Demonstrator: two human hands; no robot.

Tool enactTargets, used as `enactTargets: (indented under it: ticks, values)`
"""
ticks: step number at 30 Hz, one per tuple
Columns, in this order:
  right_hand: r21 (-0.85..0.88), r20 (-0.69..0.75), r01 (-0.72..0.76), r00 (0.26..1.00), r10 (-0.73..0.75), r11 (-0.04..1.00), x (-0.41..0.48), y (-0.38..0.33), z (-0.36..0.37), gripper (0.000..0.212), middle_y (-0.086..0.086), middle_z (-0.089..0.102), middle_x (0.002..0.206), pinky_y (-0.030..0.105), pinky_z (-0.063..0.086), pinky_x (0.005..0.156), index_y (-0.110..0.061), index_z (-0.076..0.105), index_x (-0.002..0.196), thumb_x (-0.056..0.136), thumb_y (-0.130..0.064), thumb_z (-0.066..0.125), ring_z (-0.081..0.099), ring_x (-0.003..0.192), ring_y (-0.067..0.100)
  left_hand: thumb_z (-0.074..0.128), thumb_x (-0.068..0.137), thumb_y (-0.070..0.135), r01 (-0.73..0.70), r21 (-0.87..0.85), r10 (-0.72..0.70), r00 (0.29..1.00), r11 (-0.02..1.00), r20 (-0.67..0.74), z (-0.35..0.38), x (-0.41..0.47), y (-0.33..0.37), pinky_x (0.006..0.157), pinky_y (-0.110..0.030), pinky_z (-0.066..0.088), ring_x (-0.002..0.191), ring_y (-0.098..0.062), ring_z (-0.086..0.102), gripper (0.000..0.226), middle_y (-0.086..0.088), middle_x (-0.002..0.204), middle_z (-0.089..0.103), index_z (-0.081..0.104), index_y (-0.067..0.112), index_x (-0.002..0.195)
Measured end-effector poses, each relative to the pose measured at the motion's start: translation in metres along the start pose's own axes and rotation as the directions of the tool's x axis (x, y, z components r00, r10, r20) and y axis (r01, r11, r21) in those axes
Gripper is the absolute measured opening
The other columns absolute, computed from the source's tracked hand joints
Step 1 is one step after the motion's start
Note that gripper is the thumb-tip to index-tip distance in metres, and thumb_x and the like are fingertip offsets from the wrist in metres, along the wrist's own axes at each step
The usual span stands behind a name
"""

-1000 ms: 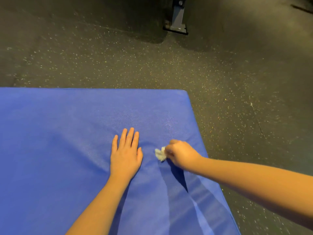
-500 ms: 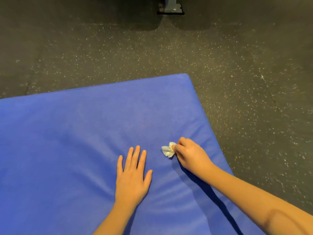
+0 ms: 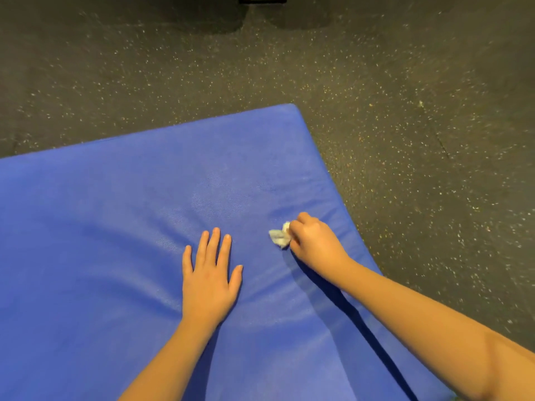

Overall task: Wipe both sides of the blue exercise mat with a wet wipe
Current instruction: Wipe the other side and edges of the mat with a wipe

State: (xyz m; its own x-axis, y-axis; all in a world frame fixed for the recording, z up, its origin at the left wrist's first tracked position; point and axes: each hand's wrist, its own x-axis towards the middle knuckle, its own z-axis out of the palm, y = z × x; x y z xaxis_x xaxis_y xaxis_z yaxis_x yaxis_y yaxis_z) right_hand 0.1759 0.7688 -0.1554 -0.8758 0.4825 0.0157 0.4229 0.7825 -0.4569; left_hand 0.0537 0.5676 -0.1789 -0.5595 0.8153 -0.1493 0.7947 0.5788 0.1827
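Two hands on the blue exercise mat (image 3: 115,227), which fills the lower left of the head view over speckled dark floor (image 3: 405,140). Left hand (image 3: 210,280) lies flat at center, fingers straight. Right hand (image 3: 314,243), just right of it, pinches a crumpled wet wipe (image 3: 279,237) against the mat.

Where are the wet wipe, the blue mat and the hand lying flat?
wet wipe (image 3: 279,238), head view: middle of the crumpled white wad.
blue mat (image 3: 115,227), head view: bare top surface, left part.
left hand (image 3: 209,280), head view: back of the hand.
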Motion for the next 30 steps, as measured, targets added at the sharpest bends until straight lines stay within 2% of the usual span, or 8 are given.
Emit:
enactTargets:
  ticks: [3,7,9,13,17,19,23,30]
  values:
    - [-0.015,-0.046,-0.055,0.997,0.054,0.998,-0.007,-0.006,0.001,0.021,0.015,0.045,0.061,0.031,0.033,0.037,-0.002,0.052,0.06,0.061,0.013,0.066,0.045,0.044,0.031,0.031,0.092,0.045,0.011,0.017,-0.012,0.999,1.0,0.033,-0.002,0.001,0.001,0.111,-0.056,0.021,0.142,-0.03,0.03,0.063,-0.013,0.152,0.038,0.048,0.009,0.14]
    - [0.01,0.175,0.141,0.974,-0.14,0.99,-0.043,-0.017,-0.001,0.01,0.013,0.048,0.063,0.029,0.034,0.042,-0.004,0.062,0.064,0.071,-0.001,0.056,0.047,0.047,0.032,0.03,0.09,0.042,0.002,0.056,-0.009,0.991,0.998,0.131,-0.011,0.003,0.005,0.103,-0.063,0.032,0.137,-0.036,0.038,0.064,-0.018,0.147,0.043,0.051,0.005,0.137]
    - [-0.019,0.169,0.09,0.982,-0.085,0.996,-0.049,-0.008,-0.007,0.009,0.013,0.048,0.064,0.033,0.039,0.04,-0.005,0.062,0.066,0.073,-0.001,0.058,0.049,0.049,0.033,0.033,0.092,0.039,0.002,0.087,-0.016,0.987,0.996,0.158,-0.015,0.005,0.008,0.1,-0.063,0.036,0.135,-0.038,0.041,0.06,-0.019,0.146,0.044,0.051,0.003,0.137]
    - [-0.043,-0.019,-0.1,0.995,0.1,0.994,-0.058,-0.001,-0.013,0.013,0.016,0.047,0.064,0.037,0.04,0.037,-0.002,0.06,0.063,0.066,0.01,0.064,0.048,0.048,0.033,0.037,0.101,0.039,0.0,0.124,-0.031,0.97,0.992,0.243,-0.026,-0.002,0.02,0.113,-0.055,0.023,0.147,-0.037,0.012,0.062,-0.017,0.16,0.014,0.023,0.009,0.153]
    - [-0.014,0.158,0.035,0.987,-0.032,0.999,-0.091,-0.022,-0.016,0.014,0.014,0.052,0.071,0.032,0.036,0.05,-0.003,0.067,0.071,0.075,-0.003,0.054,0.053,0.058,0.034,0.023,0.102,0.05,-0.102,0.205,0.022,0.932,0.973,0.362,-0.038,-0.028,0.029,0.118,-0.047,0.011,0.148,-0.034,-0.006,0.066,-0.012,0.162,-0.009,-0.001,0.019,0.155]
    - [-0.025,0.173,0.082,0.982,-0.077,0.996,-0.101,-0.018,-0.023,0.011,0.013,0.05,0.065,0.029,0.033,0.044,-0.004,0.063,0.064,0.071,-0.004,0.055,0.051,0.052,0.033,0.021,0.103,0.05,-0.126,0.203,0.034,0.913,0.971,0.408,-0.041,-0.039,0.031,0.119,-0.047,0.009,0.148,-0.032,-0.008,0.064,-0.009,0.162,-0.011,-0.003,0.022,0.155]
    - [-0.075,-0.045,-0.155,0.987,0.152,0.985,-0.105,0.004,-0.03,0.012,0.015,0.046,0.062,0.029,0.03,0.039,-0.001,0.058,0.06,0.064,0.008,0.064,0.048,0.047,0.033,0.021,0.102,0.053,-0.203,0.181,0.083,0.853,0.962,0.516,-0.054,-0.056,0.033,0.119,-0.045,0.013,0.149,-0.031,-0.007,0.065,-0.007,0.162,-0.012,-0.003,0.025,0.156]
    - [-0.081,0.094,-0.086,0.991,0.094,0.993,-0.145,-0.02,-0.044,0.012,0.012,0.046,0.067,0.031,0.03,0.049,-0.001,0.059,0.065,0.076,-0.001,0.055,0.051,0.058,0.034,0.023,0.1,0.059,-0.402,0.154,0.189,0.691,0.903,0.697,-0.087,-0.097,0.042,0.116,-0.039,0.022,0.147,-0.024,0.007,0.068,-0.001,0.163,-0.006,0.0,0.027,0.155]
